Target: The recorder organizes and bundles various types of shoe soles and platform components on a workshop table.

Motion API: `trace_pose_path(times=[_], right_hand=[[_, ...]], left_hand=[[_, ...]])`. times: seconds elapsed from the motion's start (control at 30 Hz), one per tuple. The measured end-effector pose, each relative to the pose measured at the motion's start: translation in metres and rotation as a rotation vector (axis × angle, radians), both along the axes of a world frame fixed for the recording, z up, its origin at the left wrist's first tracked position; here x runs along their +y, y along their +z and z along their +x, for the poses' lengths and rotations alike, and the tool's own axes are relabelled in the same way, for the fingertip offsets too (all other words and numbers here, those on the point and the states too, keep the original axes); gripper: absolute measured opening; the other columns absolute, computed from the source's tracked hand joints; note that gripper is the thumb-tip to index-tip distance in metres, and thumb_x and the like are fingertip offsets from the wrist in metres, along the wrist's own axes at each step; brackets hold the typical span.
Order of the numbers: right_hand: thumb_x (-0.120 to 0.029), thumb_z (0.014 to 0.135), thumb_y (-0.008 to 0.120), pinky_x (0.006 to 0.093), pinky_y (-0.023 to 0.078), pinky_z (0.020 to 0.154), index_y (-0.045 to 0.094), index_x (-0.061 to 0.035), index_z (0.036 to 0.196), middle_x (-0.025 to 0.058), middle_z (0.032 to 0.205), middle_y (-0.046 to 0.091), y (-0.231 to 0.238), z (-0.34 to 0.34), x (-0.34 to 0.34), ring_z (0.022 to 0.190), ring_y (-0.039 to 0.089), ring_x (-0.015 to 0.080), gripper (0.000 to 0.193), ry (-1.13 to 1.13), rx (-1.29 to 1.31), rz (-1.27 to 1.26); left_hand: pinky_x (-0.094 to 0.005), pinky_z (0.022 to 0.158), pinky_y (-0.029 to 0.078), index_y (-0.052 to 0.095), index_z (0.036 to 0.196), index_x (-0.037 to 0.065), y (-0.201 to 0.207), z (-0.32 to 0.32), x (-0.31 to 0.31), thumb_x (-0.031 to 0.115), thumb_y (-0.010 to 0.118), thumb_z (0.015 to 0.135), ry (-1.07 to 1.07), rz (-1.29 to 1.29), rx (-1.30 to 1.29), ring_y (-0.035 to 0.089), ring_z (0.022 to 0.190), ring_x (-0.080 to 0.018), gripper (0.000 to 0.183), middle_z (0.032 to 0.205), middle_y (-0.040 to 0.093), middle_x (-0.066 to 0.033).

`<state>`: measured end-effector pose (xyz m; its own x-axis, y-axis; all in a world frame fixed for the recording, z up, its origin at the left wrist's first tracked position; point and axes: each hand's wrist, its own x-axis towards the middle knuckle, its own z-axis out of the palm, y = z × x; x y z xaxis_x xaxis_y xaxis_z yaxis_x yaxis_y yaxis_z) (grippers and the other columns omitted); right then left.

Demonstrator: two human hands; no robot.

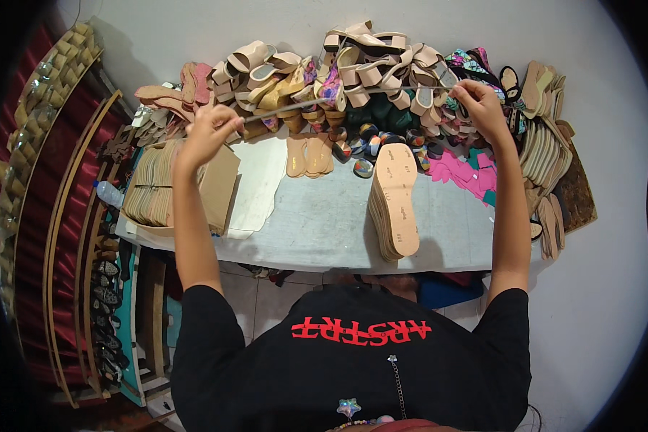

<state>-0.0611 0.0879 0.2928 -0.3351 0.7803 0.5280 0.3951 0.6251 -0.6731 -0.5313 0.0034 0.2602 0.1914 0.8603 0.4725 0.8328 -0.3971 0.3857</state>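
A thin grey strip (284,109), like a cord or band, is pulled nearly straight above the table. My left hand (212,129) pinches its left end, and my right hand (478,106) grips the other end, slightly higher. Both arms reach forward. Below and between them a tall stack of beige shoe insoles (397,194) stands near the table's front edge. Printed marks show on its top insole. Neither hand touches the stack.
Finished wedge sandals (381,68) are heaped along the wall. A cardboard box (219,187) of bundled insoles and a white sheet (255,180) lie left. Pink scraps (461,173) and more insoles (543,155) lie right. Shelves (57,216) line the left side.
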Motion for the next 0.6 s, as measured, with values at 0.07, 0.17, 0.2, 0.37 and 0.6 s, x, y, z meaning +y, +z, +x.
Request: trace_pose_path(times=[0.07,0.17,0.2,0.37,0.6], right_hand=[[-0.02,0.085,0.05,0.0231,0.041,0.059,0.061,0.0034,0.08,0.0039,0.07,0.061,-0.021,0.006,0.016,0.065,0.052,0.0076,0.026,-0.127,-0.102,-0.08],[-0.02,0.079,0.053,0.0303,0.044,0.057,0.063,0.0015,0.08,0.0135,0.064,0.06,-0.082,0.014,0.05,0.058,0.057,0.0174,0.024,-0.22,-0.177,-0.01],[-0.02,0.078,0.054,0.0324,0.045,0.058,0.063,0.0011,0.08,0.0161,0.066,0.061,-0.101,0.014,0.057,0.059,0.059,0.0219,0.024,-0.281,-0.228,-0.019],[-0.024,0.074,0.058,0.0392,0.048,0.065,0.065,-0.0018,0.079,0.0197,0.072,0.061,-0.195,0.023,0.071,0.07,0.062,0.0313,0.024,-0.501,-0.35,-0.179],[-0.025,0.074,0.056,0.0433,0.048,0.069,0.067,-0.0065,0.083,0.0199,0.081,0.063,-0.252,0.032,0.044,0.08,0.061,0.0347,0.024,-0.77,-0.558,-0.411]], left_hand=[[-0.0386,0.073,0.034,0.065,0.072,0.012,-0.042,0.004,0.007,0.037,0.053,0.083,0.1,-0.048,0.017,0.049,0.061,-0.0159,0.029,0.066,0.057,-0.0024],[-0.0258,0.058,0.04,0.063,0.079,0.003,-0.097,0.029,0.018,0.024,0.05,0.087,0.048,-0.464,-0.431,0.047,0.058,-0.0102,0.027,0.064,0.055,-0.0005],[-0.0262,0.057,0.04,0.064,0.08,0.002,-0.116,0.044,0.018,0.023,0.05,0.087,0.043,-0.417,-0.42,0.047,0.058,-0.0102,0.026,0.065,0.055,-0.0011],[-0.0266,0.055,0.044,0.061,0.085,0.002,-0.214,0.091,0.03,0.019,0.057,0.081,0.139,-0.523,-0.528,0.057,0.057,-0.0136,0.018,0.063,0.06,-0.008],[-0.0346,0.061,0.048,0.064,0.077,0.005,-0.273,0.12,0.037,0.019,0.062,0.073,0.337,-0.522,-0.42,0.063,0.065,-0.0249,0.015,0.069,0.064,-0.0127]])
